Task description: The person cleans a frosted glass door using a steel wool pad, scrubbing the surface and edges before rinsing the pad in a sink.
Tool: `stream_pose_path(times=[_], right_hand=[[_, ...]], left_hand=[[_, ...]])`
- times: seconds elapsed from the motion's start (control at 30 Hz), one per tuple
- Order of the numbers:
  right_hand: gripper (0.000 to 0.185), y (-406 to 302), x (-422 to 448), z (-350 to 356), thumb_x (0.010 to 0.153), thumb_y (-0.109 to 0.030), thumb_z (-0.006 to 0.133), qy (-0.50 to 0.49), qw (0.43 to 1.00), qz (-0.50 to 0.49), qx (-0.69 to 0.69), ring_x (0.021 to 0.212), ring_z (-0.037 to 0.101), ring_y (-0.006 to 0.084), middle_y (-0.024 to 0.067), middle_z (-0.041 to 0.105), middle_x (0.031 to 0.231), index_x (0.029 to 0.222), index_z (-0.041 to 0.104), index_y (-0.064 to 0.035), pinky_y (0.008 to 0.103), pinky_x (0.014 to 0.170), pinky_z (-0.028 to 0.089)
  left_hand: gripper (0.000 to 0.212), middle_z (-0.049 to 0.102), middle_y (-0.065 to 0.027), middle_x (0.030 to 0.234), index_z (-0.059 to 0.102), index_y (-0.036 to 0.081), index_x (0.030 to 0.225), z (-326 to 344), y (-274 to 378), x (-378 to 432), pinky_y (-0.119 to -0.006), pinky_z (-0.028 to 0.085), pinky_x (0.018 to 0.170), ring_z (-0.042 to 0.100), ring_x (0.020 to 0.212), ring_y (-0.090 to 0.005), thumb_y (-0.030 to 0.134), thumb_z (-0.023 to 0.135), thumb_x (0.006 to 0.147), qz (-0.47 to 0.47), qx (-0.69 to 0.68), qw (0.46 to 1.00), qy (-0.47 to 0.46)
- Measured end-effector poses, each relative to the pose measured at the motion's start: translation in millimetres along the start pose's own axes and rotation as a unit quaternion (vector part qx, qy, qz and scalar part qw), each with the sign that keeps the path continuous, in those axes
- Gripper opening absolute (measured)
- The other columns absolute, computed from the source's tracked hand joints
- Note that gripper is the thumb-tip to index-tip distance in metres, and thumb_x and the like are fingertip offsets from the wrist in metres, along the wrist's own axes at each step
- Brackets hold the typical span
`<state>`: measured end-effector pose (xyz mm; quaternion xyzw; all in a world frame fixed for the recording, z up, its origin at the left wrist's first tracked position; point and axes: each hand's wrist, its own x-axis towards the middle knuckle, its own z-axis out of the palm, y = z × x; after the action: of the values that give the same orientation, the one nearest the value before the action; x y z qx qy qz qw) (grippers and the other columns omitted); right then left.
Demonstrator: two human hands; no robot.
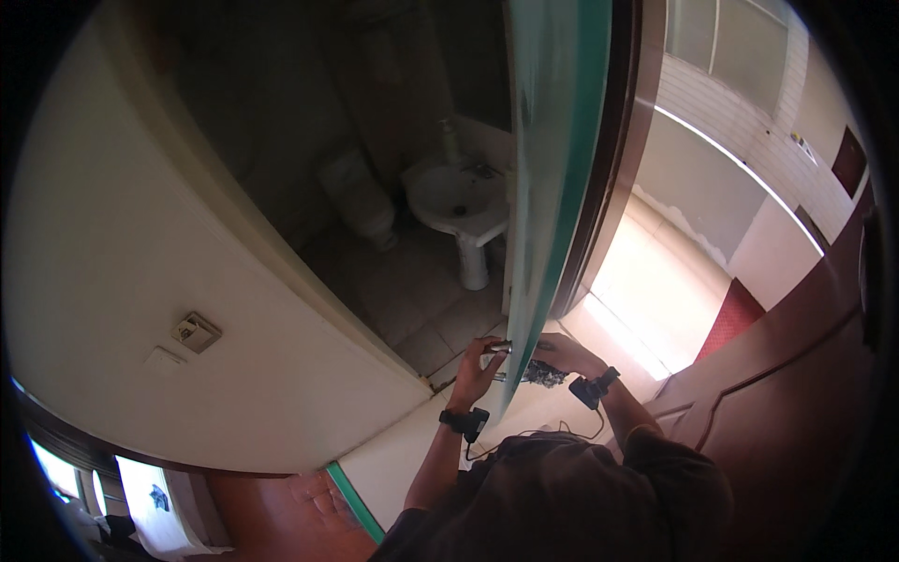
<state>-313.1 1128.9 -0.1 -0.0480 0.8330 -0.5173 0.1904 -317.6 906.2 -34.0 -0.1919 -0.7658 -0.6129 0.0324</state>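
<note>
A door (555,175) with a green edge stands ajar in front of me, seen nearly edge-on. On its left face my left hand (475,365) grips a metal door handle (500,347) between thumb and fingers. My right hand (562,353) is at the door's other face, with its fingertips around a dark round part (546,345), perhaps a knob; its hold is partly hidden. Below the right hand is a dark, fuzzy grey bundle (546,374), whose kind I cannot tell. Another small metal part shows below the left hand, against the door. Both wrists wear black strapped devices joined by a cable.
Behind the door lies a dim bathroom with a white pedestal sink (456,193), a soap bottle (449,140) and a toilet (358,193). A wall with a switch (197,332) runs along the left. At right is a brown panelled door (779,407), near a red mat (730,319).
</note>
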Motion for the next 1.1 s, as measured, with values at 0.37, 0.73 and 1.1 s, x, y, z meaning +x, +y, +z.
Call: stream_pose_path(times=[0.37,0.73,1.1], right_hand=[[0.041,24,2,-1,0.088,-0.037,0.062,0.021,0.999,-0.037,-0.016,0.073,0.058,0.0155,0.0111,0.065,0.083,0.104,0.064,0.0000,0.0288,0.067,0.046],[0.039,1,-15,-2,0.089,-0.035,0.060,0.007,0.999,-0.034,0.013,0.079,0.059,0.0157,0.0113,0.066,0.091,0.108,0.063,-0.0004,0.0274,0.072,0.047],[0.039,13,-17,-8,0.092,-0.027,0.057,0.013,0.999,0.006,-0.043,0.091,0.060,0.0170,0.0138,0.065,0.104,0.121,0.058,-0.0006,0.0278,0.084,0.046]], left_hand=[[0.032,0.063,-0.0131,0.102,0.058,0.003,0.110,6,-12,0,-0.035,0.048,0.083,0.062,0.093,-0.0244,0.020,0.068,0.084,-0.026,0.014,0.999,-0.027],[0.032,0.063,-0.0131,0.104,0.057,0.003,0.110,9,-4,-5,-0.033,0.049,0.084,0.064,0.096,-0.0243,0.019,0.068,0.085,-0.023,0.052,0.998,-0.027],[0.035,0.060,-0.0151,0.111,0.055,0.002,0.117,9,8,-5,-0.035,0.046,0.088,0.059,0.102,-0.0266,0.018,0.065,0.088,-0.033,0.035,0.997,-0.052]])
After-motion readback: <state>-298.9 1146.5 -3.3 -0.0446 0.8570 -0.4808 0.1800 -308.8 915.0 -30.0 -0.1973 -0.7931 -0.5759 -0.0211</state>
